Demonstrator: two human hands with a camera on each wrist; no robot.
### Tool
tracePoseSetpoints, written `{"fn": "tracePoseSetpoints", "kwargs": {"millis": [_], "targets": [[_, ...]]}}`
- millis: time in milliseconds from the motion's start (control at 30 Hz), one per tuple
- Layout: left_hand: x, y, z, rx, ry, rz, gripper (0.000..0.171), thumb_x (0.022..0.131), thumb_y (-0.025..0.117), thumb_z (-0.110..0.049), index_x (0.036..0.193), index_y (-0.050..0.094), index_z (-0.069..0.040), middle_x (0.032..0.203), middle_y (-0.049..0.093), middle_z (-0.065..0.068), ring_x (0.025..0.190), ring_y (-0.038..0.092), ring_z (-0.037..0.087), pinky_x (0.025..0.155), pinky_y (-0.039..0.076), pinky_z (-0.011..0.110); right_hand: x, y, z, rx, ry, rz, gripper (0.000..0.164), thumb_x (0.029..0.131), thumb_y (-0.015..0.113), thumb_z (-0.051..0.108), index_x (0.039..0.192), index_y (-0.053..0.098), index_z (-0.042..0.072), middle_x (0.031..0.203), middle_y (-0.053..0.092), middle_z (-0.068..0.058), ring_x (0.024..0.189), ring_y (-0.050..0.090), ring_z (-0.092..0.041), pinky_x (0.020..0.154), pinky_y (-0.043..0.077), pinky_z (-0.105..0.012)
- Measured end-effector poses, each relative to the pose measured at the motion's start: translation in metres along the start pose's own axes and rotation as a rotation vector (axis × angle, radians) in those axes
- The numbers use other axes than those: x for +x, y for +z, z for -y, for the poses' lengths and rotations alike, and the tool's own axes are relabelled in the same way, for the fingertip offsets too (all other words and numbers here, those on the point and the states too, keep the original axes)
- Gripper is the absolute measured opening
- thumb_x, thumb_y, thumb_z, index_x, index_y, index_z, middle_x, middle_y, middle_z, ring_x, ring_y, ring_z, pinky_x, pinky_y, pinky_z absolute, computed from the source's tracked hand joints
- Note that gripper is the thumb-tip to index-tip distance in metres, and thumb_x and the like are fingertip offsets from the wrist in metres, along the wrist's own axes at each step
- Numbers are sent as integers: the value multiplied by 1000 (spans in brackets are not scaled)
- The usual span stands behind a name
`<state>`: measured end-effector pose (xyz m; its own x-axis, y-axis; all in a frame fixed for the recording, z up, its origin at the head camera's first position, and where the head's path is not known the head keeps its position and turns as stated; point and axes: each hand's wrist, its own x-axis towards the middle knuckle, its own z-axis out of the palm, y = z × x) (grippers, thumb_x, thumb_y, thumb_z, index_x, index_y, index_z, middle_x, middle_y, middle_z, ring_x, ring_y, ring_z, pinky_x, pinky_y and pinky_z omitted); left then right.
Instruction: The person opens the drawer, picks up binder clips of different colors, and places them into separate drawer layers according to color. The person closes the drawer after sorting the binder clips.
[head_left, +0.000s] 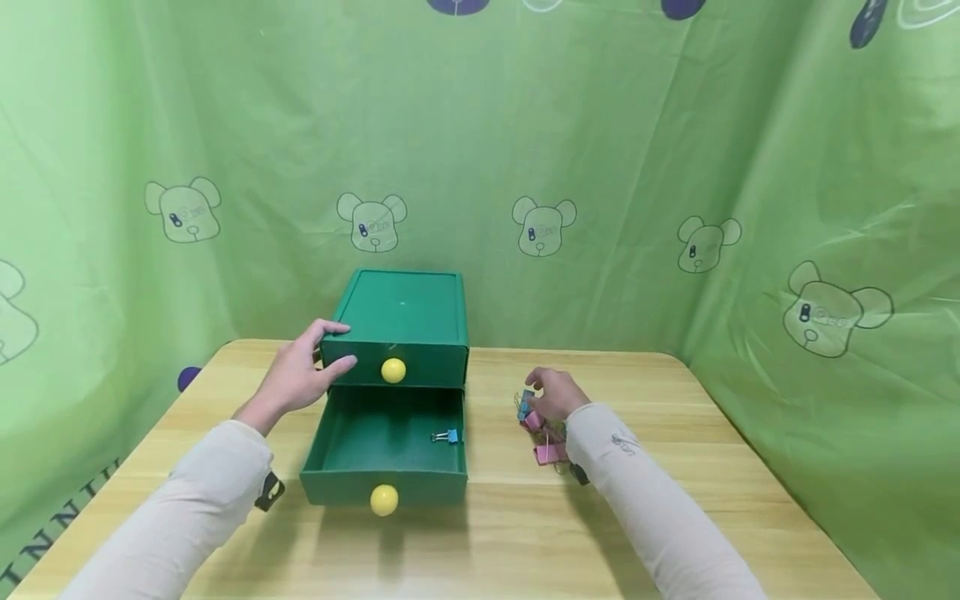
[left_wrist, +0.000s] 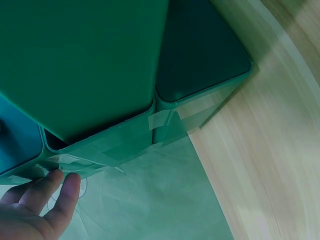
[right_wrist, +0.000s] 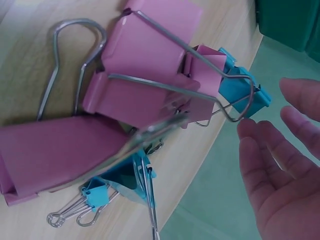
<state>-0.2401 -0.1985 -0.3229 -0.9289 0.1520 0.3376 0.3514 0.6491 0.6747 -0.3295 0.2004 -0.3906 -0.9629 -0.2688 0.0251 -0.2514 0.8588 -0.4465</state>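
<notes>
A green two-drawer cabinet (head_left: 405, 308) stands on the table, its lower drawer (head_left: 341, 490) pulled out. My left hand (head_left: 295, 375) rests at the cabinet's upper left front corner, index finger along the top edge and thumb by the front; its fingertips (left_wrist: 70, 185) show at the cabinet's edge in the left wrist view. To the right, my right hand (head_left: 557, 395) reaches over a pile of pink binder clips (head_left: 551, 453) and blue ones. In the right wrist view its fingers are spread beside a blue binder clip (right_wrist: 245, 92), nothing between them.
One small blue binder clip (head_left: 448, 436) lies inside the lower drawer, near its right wall. Yellow round knobs (head_left: 385, 500) stick out from the drawer fronts. Green curtains (head_left: 480, 167) with bear drawings surround the wooden table (head_left: 525, 542).
</notes>
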Motion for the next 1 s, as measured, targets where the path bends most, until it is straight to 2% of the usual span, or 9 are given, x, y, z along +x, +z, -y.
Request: {"fn": "tracePoseSetpoints", "kwargs": {"millis": [267, 633, 833, 1000], "targets": [[1, -1, 0, 5, 0, 1, 49, 96, 62, -26, 138, 43, -10, 139, 44, 29, 127, 43, 50, 101, 39, 59, 3, 2, 1, -38, -22, 19, 35, 86, 70, 7, 118, 60, -3, 110, 63, -21, 99, 62, -34, 87, 52, -46], [-1, -2, 1, 3, -1, -4, 48, 96, 62, -26, 138, 43, -9, 139, 44, 29, 127, 42, 51, 101, 39, 59, 12, 7, -1, -60, 4, 32, 37, 86, 70, 8, 121, 62, 1, 118, 61, -22, 101, 61, -33, 89, 51, -46], [-1, 0, 2, 1, 1, -5, 48, 96, 63, -25, 137, 44, -9, 138, 46, 29, 126, 44, 50, 101, 39, 59, 12, 12, -2, -40, 32, 52, 36, 86, 71, 7, 122, 63, 2, 123, 59, -23, 96, 62, -28, 92, 49, -48], [0, 1, 2, -12, 1, -1, 48, 96, 63, -24, 137, 43, -9, 138, 46, 28, 127, 43, 49, 101, 38, 59, 11, 12, 0, -39, 28, 47, 34, 86, 71, 6, 118, 65, 1, 112, 64, -20, 82, 62, -21, 85, 53, -42]]}}
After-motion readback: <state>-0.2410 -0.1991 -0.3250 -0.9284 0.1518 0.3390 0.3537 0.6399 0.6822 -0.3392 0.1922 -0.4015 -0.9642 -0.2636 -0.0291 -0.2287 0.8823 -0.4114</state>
